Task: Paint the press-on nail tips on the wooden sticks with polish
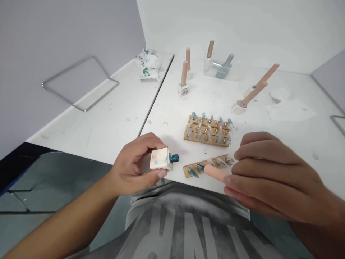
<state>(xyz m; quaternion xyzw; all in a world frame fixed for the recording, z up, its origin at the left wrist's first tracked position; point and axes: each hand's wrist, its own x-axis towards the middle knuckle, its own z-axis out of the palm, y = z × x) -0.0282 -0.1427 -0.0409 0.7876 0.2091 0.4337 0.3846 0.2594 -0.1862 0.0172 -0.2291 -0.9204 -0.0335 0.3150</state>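
My left hand (138,163) grips a white square nail polish bottle (160,159), tipped on its side with its teal-smeared neck pointing right. Between the fingers of my right hand (275,176) is a nail polish brush (215,173) with a long peach cap handle. Its tip is over the second nail tip (200,167) on a wooden strip (191,174) near the table edge; whether it touches I cannot tell. The leftmost nail tip (193,172) there is dark teal, while those farther right look clear. Behind lie several strips (207,136) bearing teal and clear nail tips.
Peach-capped bottles stand at the back left (183,81) and tilt at the right (239,107). A clear tray (229,73) holds more bottles. Teal-stained tissue (149,64) lies back left, white paper (289,108) at right. A metal wire frame (81,82) stands left.
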